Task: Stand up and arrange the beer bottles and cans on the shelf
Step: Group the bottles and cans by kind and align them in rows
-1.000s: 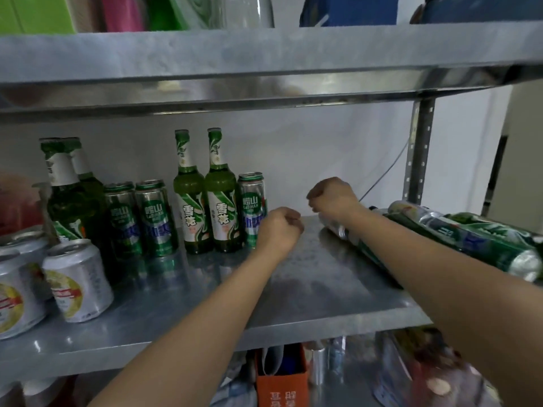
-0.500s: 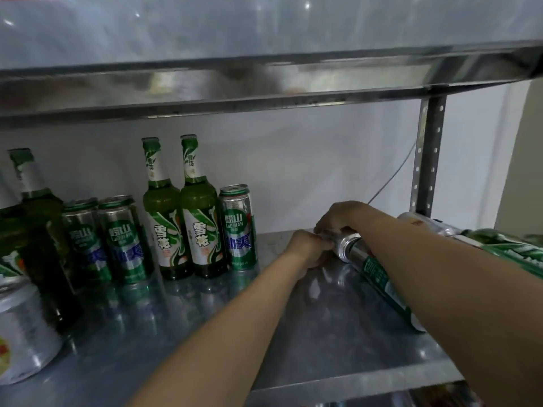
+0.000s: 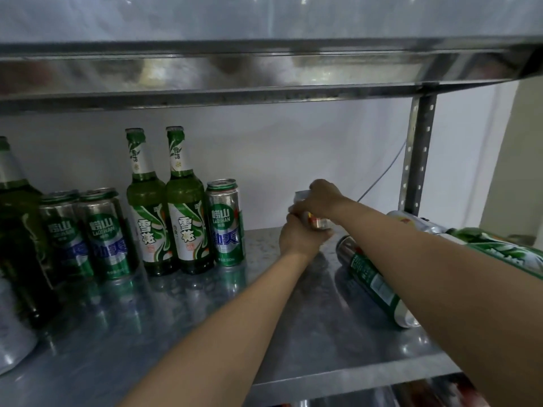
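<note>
At the near left edge a pale can [image 3: 11, 333] is cut off by the frame, as is the dark bottle [image 3: 14, 230] behind it. On the shelf [image 3: 293, 333] a green can [image 3: 373, 280] lies on its side, partly hidden under the right forearm. Beyond it a lying bottle [image 3: 499, 251] is cut off at the right. Further in, the left hand [image 3: 299, 239] grips a silver can [image 3: 318, 223] from below and the right hand [image 3: 323, 198] curls over its top. The fingers hide most of it, so its tilt is unclear. Half a second ago both hands were down at the green can's end. Now they are raised clear of it, right of the upright can [image 3: 225, 223].
</note>
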